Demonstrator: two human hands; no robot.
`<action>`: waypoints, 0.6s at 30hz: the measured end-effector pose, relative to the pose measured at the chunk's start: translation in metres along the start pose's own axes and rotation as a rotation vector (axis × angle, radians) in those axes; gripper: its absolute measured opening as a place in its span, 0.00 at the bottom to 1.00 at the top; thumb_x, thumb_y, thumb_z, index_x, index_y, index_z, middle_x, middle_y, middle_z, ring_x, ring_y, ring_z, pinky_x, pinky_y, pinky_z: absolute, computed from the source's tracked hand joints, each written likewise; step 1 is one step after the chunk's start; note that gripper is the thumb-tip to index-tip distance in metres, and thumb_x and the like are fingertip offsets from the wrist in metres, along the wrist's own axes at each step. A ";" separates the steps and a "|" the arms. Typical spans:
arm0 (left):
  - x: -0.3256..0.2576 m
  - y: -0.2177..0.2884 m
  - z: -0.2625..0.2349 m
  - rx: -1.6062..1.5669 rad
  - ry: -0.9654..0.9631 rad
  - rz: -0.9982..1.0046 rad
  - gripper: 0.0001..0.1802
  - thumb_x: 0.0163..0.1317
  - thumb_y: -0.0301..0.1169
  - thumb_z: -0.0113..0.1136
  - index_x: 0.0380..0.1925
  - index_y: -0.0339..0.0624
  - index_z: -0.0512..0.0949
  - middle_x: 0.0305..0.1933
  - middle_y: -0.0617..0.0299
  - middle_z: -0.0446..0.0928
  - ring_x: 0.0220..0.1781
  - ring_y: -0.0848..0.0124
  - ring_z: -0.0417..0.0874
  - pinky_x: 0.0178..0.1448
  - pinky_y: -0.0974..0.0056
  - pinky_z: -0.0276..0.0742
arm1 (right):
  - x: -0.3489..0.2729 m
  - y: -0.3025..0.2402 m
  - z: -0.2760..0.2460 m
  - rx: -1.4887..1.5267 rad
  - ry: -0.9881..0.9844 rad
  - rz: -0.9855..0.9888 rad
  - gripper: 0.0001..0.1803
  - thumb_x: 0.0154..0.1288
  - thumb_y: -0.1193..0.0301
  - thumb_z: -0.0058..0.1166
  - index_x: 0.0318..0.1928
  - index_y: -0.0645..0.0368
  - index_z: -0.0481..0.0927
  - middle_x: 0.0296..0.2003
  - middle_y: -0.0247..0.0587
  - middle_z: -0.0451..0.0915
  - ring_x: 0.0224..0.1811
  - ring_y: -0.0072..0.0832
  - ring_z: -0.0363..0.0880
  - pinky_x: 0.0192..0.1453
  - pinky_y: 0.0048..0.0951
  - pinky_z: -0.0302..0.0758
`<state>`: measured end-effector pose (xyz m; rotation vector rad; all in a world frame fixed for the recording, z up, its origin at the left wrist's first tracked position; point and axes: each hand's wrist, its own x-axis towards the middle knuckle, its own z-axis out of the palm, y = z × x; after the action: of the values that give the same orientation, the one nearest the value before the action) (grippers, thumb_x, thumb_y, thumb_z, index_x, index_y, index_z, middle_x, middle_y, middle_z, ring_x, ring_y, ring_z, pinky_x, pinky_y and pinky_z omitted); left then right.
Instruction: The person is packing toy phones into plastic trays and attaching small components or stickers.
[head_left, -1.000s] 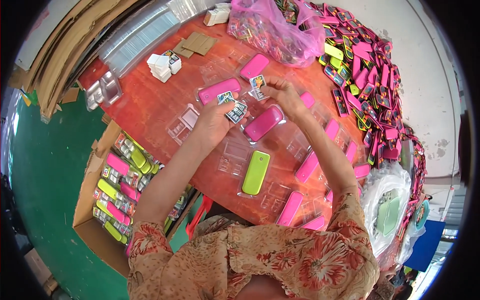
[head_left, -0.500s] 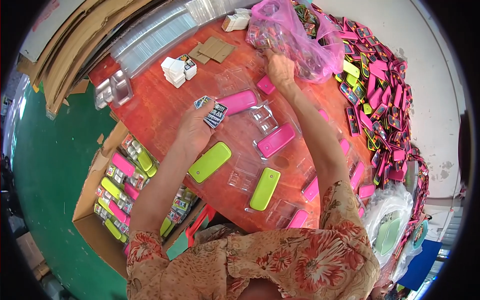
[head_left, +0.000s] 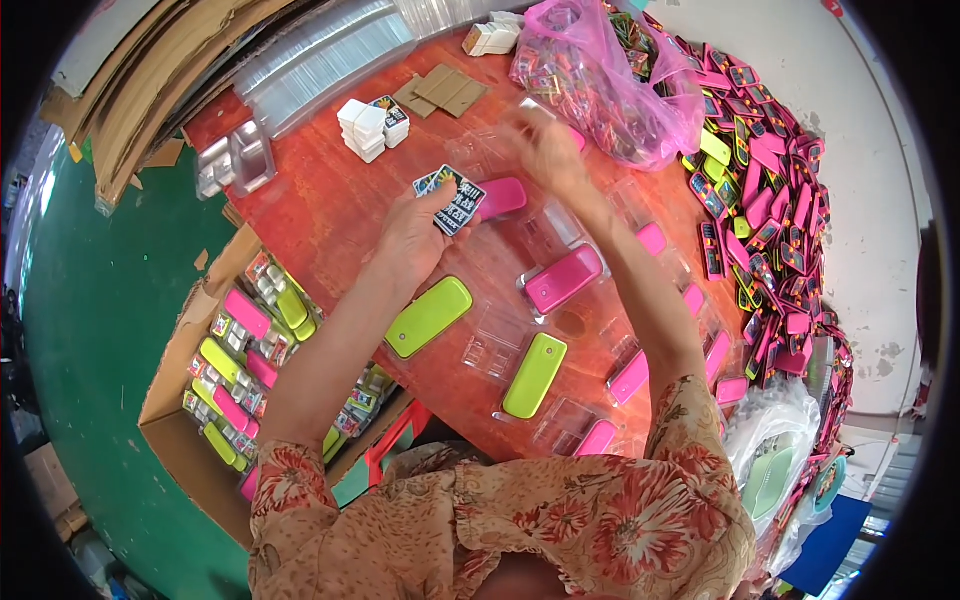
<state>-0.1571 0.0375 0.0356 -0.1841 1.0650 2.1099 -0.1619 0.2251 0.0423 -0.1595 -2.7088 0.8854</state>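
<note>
My left hand pinches a small fanned stack of dark printed cards, held above the near end of a pink case. Over the far part of the red table, my right hand is smeared by motion, so its fingers and anything in them cannot be made out. Beside it a second pink case shows partly. Clear plastic trays with pink cases and lime-green cases lie about the table, another green case nearer me.
A pink plastic bag of small packets stands at the far right, beside a heap of pink and green cases. White card stacks, cardboard pieces and nested clear trays sit farther back. A carton of packed cases stands left.
My right hand has pulled away from the pink bag toward the left. The left hand still holds the cards, now a little farther right and up. The whole view has shifted slightly.
</note>
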 end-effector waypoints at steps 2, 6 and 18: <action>-0.002 -0.001 0.005 0.027 0.031 0.020 0.10 0.53 0.32 0.52 0.34 0.39 0.68 0.25 0.59 0.74 0.21 0.69 0.76 0.18 0.71 0.68 | -0.026 -0.022 0.009 0.552 -0.189 -0.181 0.11 0.51 0.68 0.50 0.34 0.61 0.75 0.26 0.43 0.74 0.30 0.31 0.74 0.35 0.29 0.70; -0.003 -0.010 0.003 0.103 0.040 0.021 0.12 0.50 0.37 0.56 0.31 0.41 0.71 0.24 0.62 0.75 0.19 0.72 0.75 0.17 0.73 0.68 | -0.052 -0.039 -0.002 0.505 -0.289 0.118 0.10 0.54 0.70 0.49 0.35 0.62 0.74 0.25 0.36 0.75 0.29 0.23 0.72 0.34 0.24 0.69; -0.007 -0.010 -0.009 -0.065 0.032 -0.014 0.10 0.56 0.31 0.48 0.37 0.39 0.66 0.29 0.55 0.72 0.29 0.64 0.75 0.28 0.66 0.73 | -0.017 -0.003 0.019 -0.310 0.148 -0.214 0.05 0.49 0.77 0.44 0.29 0.61 0.70 0.29 0.48 0.73 0.31 0.41 0.73 0.32 0.37 0.70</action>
<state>-0.1472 0.0309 0.0264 -0.2569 1.0116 2.1368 -0.1512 0.2093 0.0255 0.0023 -2.6443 0.3754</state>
